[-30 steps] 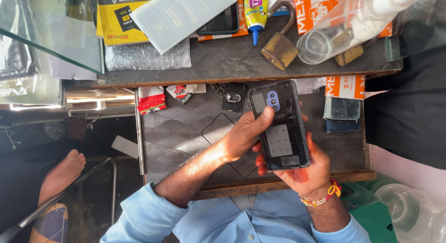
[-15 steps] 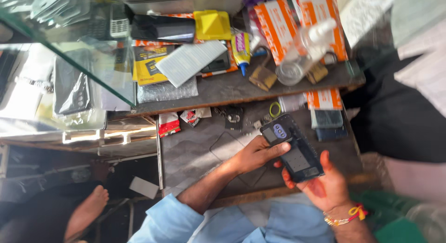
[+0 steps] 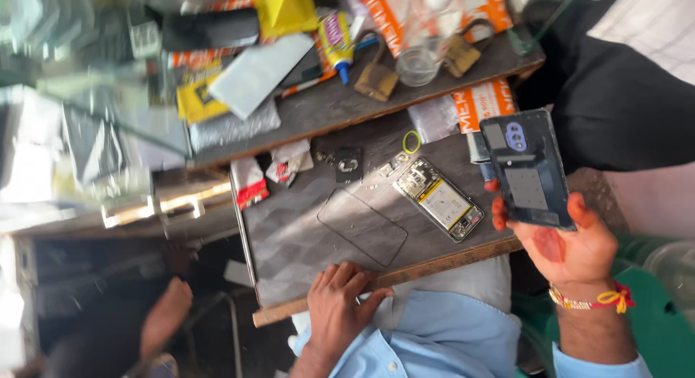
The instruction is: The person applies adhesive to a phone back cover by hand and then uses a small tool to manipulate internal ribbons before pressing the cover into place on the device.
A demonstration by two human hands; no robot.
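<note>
Opened phone [image 3: 439,199] lies on the mat [image 3: 304,226] (glass sheet [image 3: 362,226] left of it).

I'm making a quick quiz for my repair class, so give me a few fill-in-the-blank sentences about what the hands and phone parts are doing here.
1. The dark phone back cover is held up by the person's ____ hand.
2. The left hand rests on the near ____ of the work mat.
3. The opened phone body lying on the mat shows a ____ label inside.
4. The glue tube on the upper shelf has a ____ nozzle.

Missing words: right; edge; yellow; blue
</note>
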